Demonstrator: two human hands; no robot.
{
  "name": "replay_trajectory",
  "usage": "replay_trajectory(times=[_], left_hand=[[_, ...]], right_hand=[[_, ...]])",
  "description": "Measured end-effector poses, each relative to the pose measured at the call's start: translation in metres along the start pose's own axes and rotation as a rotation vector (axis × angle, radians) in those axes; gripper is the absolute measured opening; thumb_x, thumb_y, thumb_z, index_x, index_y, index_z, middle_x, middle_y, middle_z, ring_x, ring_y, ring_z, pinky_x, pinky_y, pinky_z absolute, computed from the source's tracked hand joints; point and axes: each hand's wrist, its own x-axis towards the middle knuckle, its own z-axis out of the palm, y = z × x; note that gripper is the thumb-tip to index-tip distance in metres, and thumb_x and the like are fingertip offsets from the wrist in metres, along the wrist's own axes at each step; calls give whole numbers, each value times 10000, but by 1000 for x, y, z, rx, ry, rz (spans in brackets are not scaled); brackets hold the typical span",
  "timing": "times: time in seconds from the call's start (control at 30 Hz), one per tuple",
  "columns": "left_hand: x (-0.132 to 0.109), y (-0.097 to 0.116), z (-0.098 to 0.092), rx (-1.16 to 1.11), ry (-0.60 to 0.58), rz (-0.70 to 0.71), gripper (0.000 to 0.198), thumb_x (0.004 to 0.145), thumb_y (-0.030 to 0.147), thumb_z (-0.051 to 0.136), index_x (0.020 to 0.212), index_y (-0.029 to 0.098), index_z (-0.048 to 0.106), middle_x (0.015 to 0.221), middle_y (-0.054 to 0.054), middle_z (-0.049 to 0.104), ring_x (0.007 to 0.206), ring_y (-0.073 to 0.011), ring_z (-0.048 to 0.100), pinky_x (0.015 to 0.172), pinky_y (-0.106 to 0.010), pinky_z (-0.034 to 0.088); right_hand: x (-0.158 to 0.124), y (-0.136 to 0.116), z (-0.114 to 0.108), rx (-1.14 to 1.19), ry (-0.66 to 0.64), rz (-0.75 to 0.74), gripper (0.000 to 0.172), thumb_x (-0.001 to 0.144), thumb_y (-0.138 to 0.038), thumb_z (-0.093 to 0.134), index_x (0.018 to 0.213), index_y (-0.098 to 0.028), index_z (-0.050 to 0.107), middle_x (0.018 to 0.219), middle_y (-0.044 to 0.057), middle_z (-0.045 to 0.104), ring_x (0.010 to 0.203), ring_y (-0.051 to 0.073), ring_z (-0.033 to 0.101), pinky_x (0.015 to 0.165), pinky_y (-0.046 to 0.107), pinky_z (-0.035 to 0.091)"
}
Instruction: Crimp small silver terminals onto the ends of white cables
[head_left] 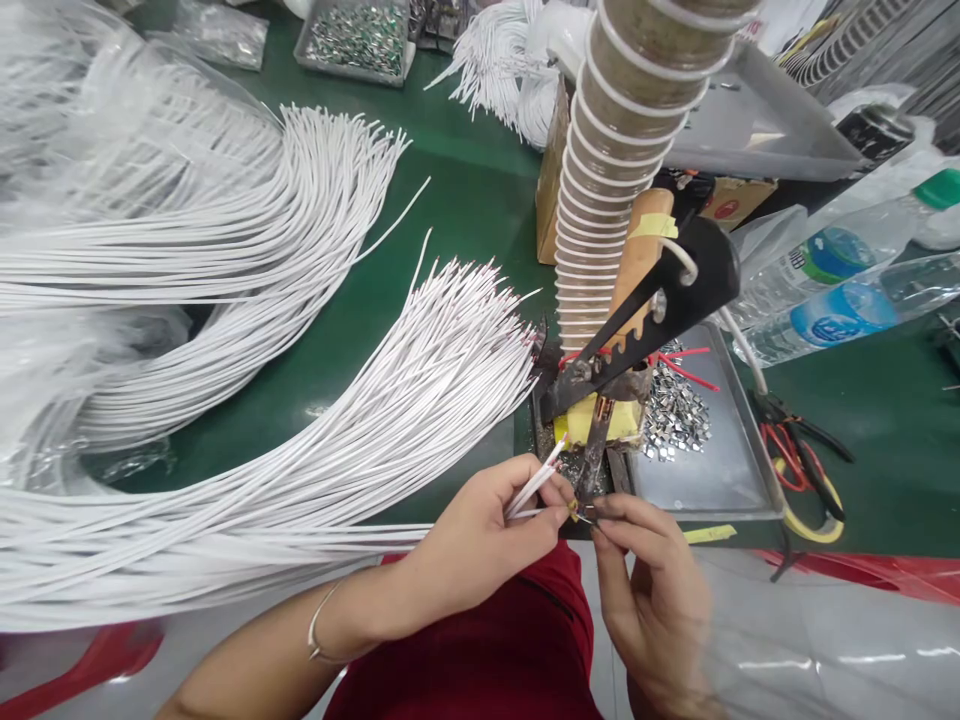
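Note:
My left hand (pixel 502 530) is closed around a few white cables (pixel 534 490), their stripped ends pointing up and to the right. Beside it, my right hand (pixel 649 560) pinches a small metal piece (pixel 586 518) against a cable end; its exact shape is too small to make out. Both sets of fingertips meet just below the dark tip of a soldering iron (pixel 598 440), fixed pointing downward, with a wooden handle (pixel 646 235) and a black notched bracket (pixel 645 320). Left of it lies a large bundle of white cables (pixel 420 390) with reddish ends.
A metal tray (pixel 697 490) holds many small metal pieces (pixel 679 415). Pliers (pixel 806 440) and yellow tape (pixel 814 528) lie right of it, near plastic bottles (pixel 847 315). A ribbed hose (pixel 622 130) hangs above the iron. Another cable bundle (pixel 315 200) lies at far left.

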Motion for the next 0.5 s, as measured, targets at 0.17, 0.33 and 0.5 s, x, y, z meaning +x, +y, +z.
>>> replay_trajectory(times=[0.17, 0.33, 0.5], left_hand=[[2, 2, -3, -11, -5, -10, 94, 885, 151, 615, 803, 147, 568, 961, -22, 629, 801, -114, 515, 746, -240, 425], [2, 6, -2, -2, 11, 17, 82, 878, 159, 620, 808, 147, 579, 971, -29, 637, 857, -132, 569, 796, -254, 453], [1, 5, 3, 2, 31, 16, 79, 874, 158, 616, 805, 150, 578, 992, -38, 637, 878, -137, 586, 783, -241, 496]], right_hand=[[2, 0, 3, -49, 37, -25, 270, 894, -15, 633, 1104, -183, 603, 1088, 70, 678, 1000, 162, 691, 871, 329, 603], [7, -3, 3, -65, 34, -57, 274, 886, 0, 641, 1101, -166, 602, 1097, 80, 667, 1014, 158, 675, 864, 316, 603], [6, -4, 4, -117, 38, -84, 276, 873, -4, 672, 1095, -155, 606, 1074, 82, 665, 988, 154, 671, 849, 305, 609]])
